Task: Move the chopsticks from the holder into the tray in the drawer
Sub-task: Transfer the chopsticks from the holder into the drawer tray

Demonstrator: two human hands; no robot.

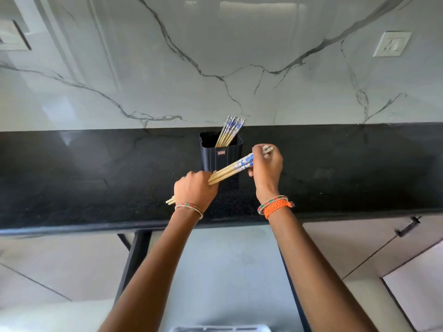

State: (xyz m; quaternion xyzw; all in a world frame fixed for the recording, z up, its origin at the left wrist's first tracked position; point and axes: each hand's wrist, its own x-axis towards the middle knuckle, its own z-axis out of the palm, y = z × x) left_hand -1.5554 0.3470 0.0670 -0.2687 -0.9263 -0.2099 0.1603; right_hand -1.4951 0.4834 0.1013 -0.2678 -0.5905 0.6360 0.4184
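Note:
A dark rectangular holder (219, 152) stands on the black countertop (96, 178) near the wall. Several wooden chopsticks with blue-and-white patterned tops (230, 131) lean inside it. In front of the holder I hold a small bundle of the same chopsticks (231, 170) level. My left hand (194, 189) grips its plain wooden end, and the tips stick out past my wrist. My right hand (266, 168) pinches the patterned end. At the bottom edge, a pale tray (219, 329) shows only its rim.
A marble backsplash rises behind the counter, with a wall socket (392, 44) at the upper right. Below the counter on the right is a cabinet front with a black handle (408, 226). Pale floor and dark frame bars lie under the counter.

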